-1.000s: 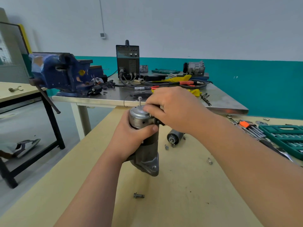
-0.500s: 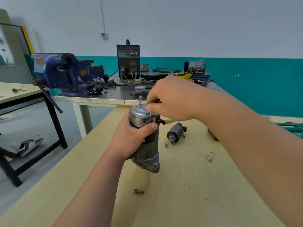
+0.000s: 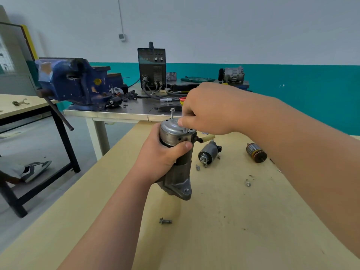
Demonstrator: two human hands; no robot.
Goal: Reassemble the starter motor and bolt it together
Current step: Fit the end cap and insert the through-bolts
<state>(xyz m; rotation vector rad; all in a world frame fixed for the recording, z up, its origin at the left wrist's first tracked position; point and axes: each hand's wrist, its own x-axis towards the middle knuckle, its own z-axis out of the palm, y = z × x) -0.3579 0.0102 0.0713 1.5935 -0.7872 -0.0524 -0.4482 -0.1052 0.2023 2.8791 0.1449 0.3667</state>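
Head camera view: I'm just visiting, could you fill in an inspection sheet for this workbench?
Surface: pale wooden table.
Job's things: starter motor held cap-up, one bolt standing out of its cap; solenoid, armature lying beside.
Clutter: loose bolt, small screws.
Hands: left hand grips the motor; right hand fingertips at the cap, grip hidden.
Cables: black leads from the welder.
Surroundings: blue vise on steel table, teal wall.

Bright even indoor light, soft shadows, wide-angle bending at edges, slight blur
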